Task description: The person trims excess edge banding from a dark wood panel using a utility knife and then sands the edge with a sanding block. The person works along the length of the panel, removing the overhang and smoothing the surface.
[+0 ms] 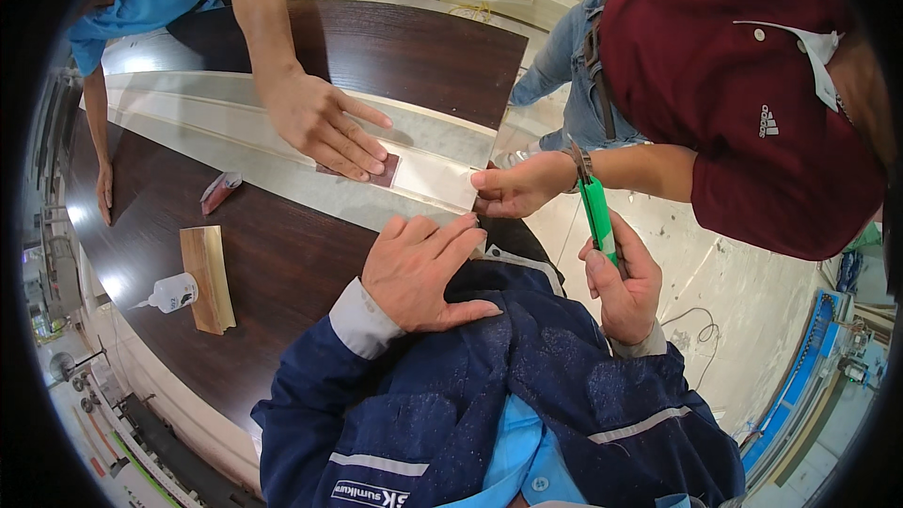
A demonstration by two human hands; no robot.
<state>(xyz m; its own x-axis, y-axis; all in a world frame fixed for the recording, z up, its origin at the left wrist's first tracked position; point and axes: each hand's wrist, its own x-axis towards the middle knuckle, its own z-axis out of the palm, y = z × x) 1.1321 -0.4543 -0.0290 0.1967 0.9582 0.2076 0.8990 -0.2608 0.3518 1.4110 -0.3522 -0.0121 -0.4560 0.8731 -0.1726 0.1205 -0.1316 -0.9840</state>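
Observation:
My left hand (423, 268) lies with its fingers stretched out, the fingertips at the near end of a long pale grey panel (348, 205). My right hand (623, 277) is closed around a green-handled tool (597, 212) with a dark, pointed metal end aimed up and away; I cannot tell its exact kind. On the panel, the hand (324, 122) of a person in a blue shirt presses a small reddish-brown piece (387, 171), perhaps sandpaper, beside a white strip (435, 181). Another person's hand (527, 184), below a maroon sleeve, touches the strip's end.
The panel rests on a dark wood-grain table (282, 268). To the left are a rolled reddish piece (220, 191), a wooden block (214, 273) and a small white bottle (173, 293) lying against it. A blue-framed machine (790, 376) stands at right; a thin cable (701, 325) lies on the floor.

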